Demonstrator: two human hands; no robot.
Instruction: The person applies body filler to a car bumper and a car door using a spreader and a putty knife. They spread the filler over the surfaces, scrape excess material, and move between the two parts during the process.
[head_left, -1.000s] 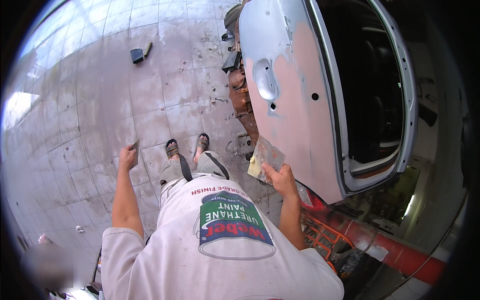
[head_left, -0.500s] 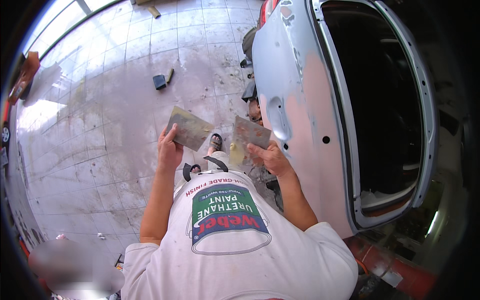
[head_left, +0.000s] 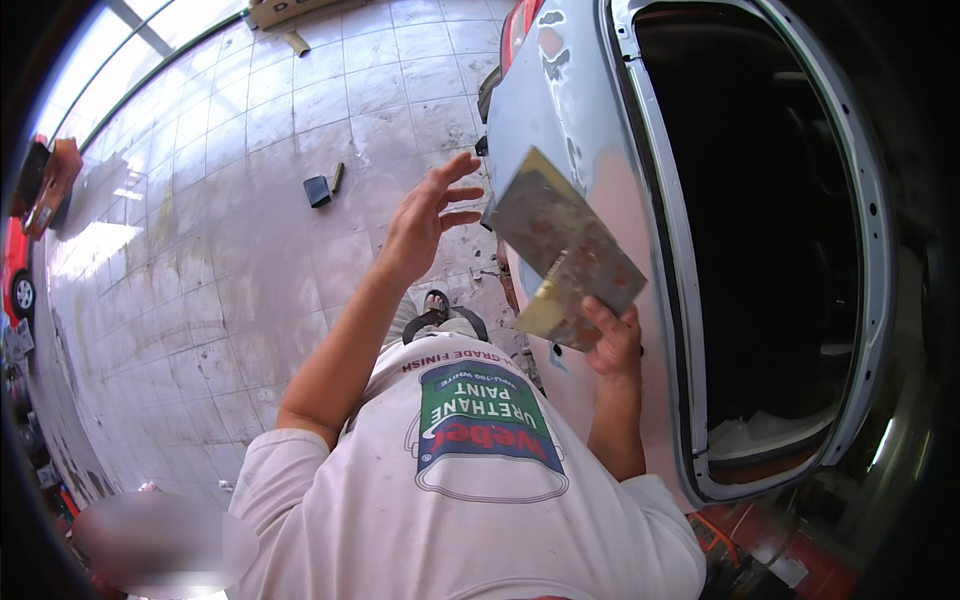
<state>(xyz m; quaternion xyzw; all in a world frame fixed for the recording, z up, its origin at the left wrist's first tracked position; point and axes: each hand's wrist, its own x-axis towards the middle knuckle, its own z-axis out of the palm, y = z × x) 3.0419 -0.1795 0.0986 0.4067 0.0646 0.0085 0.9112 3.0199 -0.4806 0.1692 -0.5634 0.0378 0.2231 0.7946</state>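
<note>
My left hand (head_left: pixel 425 225) is raised with its fingers spread and holds nothing, just left of two thin, stained metal plates (head_left: pixel 555 215). My right hand (head_left: pixel 610 340) grips the plates at their lower right, one overlapping the other, with pale yellow paste on their surfaces and along an edge. Behind them stands a light blue-grey car panel (head_left: pixel 545 100) with pink filler patches and a dark window opening (head_left: pixel 750 220); the plates hide part of the panel.
A dark block (head_left: pixel 317 192) and a short stick (head_left: pixel 337 178) lie on the tiled floor (head_left: pixel 220 330). A cardboard item (head_left: pixel 290 15) is at the far edge. A red car (head_left: pixel 22 280) and brown boxes (head_left: pixel 50 180) are at left. Red and orange metal (head_left: pixel 750 530) sits at lower right.
My left hand has let go of its plate, which is now with the other one in my right hand. Both hands have risen and moved rightward in view.
</note>
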